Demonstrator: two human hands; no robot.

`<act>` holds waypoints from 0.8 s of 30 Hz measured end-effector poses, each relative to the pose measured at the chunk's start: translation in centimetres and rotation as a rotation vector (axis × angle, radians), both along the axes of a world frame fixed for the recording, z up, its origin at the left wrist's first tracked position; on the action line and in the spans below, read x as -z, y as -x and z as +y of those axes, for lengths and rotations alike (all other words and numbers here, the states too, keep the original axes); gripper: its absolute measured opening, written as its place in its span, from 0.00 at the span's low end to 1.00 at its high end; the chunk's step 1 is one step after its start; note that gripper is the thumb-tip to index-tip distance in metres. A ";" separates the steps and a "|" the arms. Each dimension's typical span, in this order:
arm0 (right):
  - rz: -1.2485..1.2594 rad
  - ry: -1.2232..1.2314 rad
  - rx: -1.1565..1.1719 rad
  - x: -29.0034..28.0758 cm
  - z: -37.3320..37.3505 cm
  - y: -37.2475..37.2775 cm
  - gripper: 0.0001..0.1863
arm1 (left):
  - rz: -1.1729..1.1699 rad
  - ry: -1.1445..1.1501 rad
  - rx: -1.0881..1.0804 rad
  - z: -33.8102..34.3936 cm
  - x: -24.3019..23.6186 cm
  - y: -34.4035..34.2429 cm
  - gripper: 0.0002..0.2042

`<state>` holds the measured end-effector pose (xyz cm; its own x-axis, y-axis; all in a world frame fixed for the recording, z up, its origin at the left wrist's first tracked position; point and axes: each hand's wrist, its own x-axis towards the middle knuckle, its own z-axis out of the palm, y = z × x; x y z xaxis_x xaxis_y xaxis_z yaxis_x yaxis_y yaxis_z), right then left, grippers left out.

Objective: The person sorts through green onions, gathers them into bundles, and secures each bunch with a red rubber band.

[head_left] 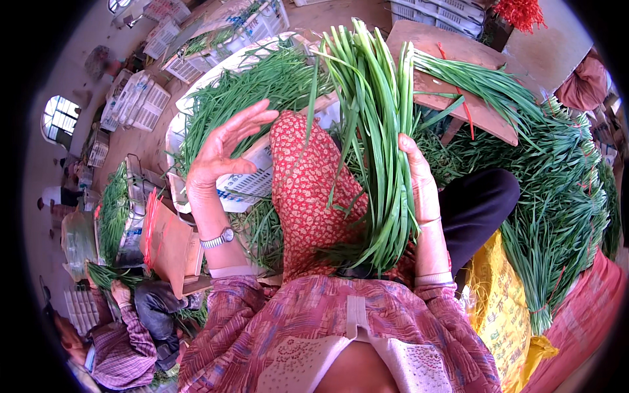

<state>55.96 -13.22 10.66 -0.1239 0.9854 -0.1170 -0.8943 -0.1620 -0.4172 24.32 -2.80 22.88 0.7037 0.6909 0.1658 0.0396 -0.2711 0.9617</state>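
Observation:
My right hand (pixel 420 180) grips a thick bunch of garlic chives (pixel 377 137) from its right side, thumb in front; the other fingers are hidden behind the leaves. The bunch stands upright over my lap, pale ends up, leaf tips hanging onto the red flowered cloth (pixel 308 190) on my leg. My left hand (pixel 223 150) is raised apart from the bunch, fingers spread, holding nothing. Behind it, loose chives (pixel 255 82) fill a white plastic basket (pixel 252 180). More chives (pixel 481 82) lie across a wooden board (pixel 429 42), with a red tie (pixel 466 108) by them.
Tied chive bundles (pixel 550 177) are heaped to my right, beside a yellow sack (pixel 501 295) and red cloth (pixel 586 321). At left, a small wooden stand (pixel 167 245) carries red ties. A co-worker (pixel 121 347) handles chives at lower left. Crates (pixel 141 101) stand farther back.

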 end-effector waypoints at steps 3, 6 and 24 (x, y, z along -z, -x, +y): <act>-0.030 -0.019 -0.026 0.7 0.4 0.1 0.27 | 0.186 -0.143 0.041 0.0 -0.1 1.6 0.47; -0.072 0.027 0.033 0.3 -0.2 1.1 0.30 | 0.108 -0.049 -0.295 -0.1 -0.2 -1.3 0.32; -0.010 0.088 0.058 0.7 -2.5 -0.8 0.31 | -0.009 0.134 -0.206 5.2 -0.3 -13.4 0.13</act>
<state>56.74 -15.69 10.00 -0.0652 0.9766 -0.2048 -0.8991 -0.1465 -0.4124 37.76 2.41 23.19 0.5446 0.8359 0.0690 0.0721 -0.1286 0.9891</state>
